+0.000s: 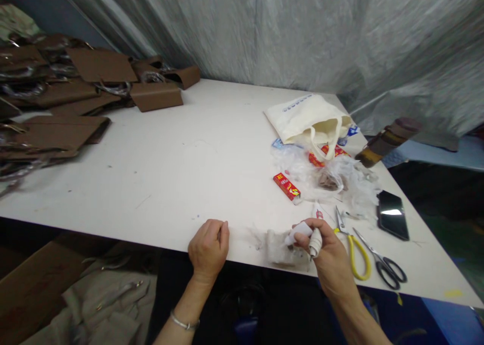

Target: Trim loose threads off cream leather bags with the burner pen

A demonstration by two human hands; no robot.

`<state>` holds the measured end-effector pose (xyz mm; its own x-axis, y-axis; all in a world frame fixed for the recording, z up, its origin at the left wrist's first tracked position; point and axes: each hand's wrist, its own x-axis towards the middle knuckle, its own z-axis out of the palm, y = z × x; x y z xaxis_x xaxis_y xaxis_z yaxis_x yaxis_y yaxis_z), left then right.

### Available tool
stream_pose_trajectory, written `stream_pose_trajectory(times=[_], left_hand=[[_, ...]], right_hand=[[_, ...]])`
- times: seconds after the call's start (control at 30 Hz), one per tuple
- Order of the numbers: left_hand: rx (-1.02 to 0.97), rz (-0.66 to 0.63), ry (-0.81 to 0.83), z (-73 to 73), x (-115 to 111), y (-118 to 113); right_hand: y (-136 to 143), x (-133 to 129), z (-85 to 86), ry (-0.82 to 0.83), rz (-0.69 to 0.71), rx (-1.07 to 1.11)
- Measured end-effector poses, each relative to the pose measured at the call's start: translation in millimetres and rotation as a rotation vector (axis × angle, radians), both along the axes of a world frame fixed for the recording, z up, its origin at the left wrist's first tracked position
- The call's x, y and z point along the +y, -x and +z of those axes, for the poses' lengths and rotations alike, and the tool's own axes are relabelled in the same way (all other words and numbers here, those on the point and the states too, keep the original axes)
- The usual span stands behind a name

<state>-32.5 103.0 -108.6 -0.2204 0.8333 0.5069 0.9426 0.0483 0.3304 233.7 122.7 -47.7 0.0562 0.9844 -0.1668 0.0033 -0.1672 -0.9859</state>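
Note:
My left hand [209, 246] rests in a closed fist at the table's front edge; whatever may be inside it is hidden. Held in my right hand [327, 244] is a small white piece like a plastic tube [300, 232], together with a white-wrapped tool [315, 243] that has a thin dark tip pointing down. Just under these fingers, a whitish translucent pad or block [277, 247] lies at the edge, partly covered. To the right of my right hand are yellow-handled scissors [355, 251] and black-handled scissors [387, 267].
Brown bags [56, 93] are piled at the left. On the right are a cream cloth bag [302, 115], crumpled clear plastic [359, 183], a red box [286, 187], a phone [393, 214] and a dark bottle [389, 140]. Beige bags [109, 304] sit below the front edge.

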Motion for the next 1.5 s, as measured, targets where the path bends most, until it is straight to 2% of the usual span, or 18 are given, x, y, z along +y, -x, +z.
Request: stream_pose_trajectory(times=[0.2,0.5,1.17,1.5], left_hand=[[-0.005,-0.006,0.003,-0.7,-0.8,0.4],[-0.011,-0.002,0.009,-3.5,-0.9,0.7],[-0.015,-0.026,-0.045,-3.7,0.7,0.9],[0.001,-0.026,-0.055,-3.0,0.1,0.6]], right_hand=[[2.1,-4.3,3.8,0.013,0.022,-0.116],[5.3,-2.6,10.6,0.037,0.037,-0.098],[2.5,0.8,-1.3,-0.007,0.049,-0.073],[6.5,-0.8,5.5,-0.036,0.030,-0.082]])
